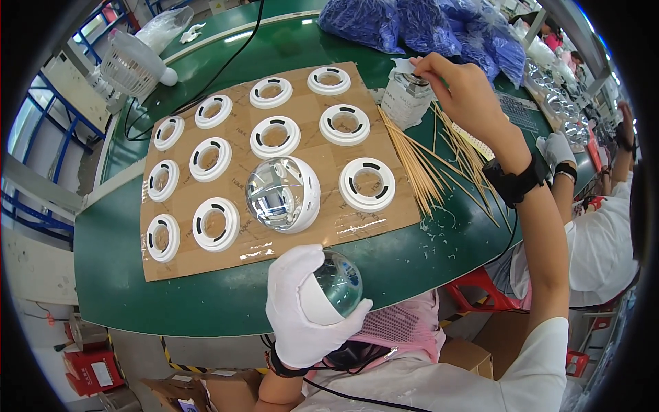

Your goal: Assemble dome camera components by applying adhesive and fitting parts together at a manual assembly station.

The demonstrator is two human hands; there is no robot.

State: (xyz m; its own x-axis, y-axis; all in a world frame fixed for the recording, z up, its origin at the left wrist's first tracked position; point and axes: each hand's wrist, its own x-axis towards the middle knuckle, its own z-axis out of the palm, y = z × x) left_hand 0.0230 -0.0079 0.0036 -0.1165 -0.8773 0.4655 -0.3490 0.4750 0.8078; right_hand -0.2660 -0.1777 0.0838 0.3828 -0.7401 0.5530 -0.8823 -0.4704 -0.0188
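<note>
Dome, in the head view, sits in your gloved left hand, just off the near edge of the cardboard and above the near edge of the table. Your fingers and thumb wrap its white rim, with the clear side turned up and to the right. Your bare right hand is at the mouth of the paper-wrapped pot, beside the cardboard's far right corner. The fingers are bent in close to the thumb there; whether they grip anything, you can't tell from this angle.

Sticks lie loose along the cardboard's right edge, near the pot. On the cardboard are 11 rings and 1 camera, which stands toward the near edge between 2 rings, its clear side facing left.

The step in hand looks like getting something from the pot for the dome, perhaps to wipe or treat it; the pot's contents are hidden. If so, your next move calls for lifting the right hand clear without tipping the pot, then bringing it to the dome. Hold the dome by its rim, as the clear face would likely mark easily.
</note>
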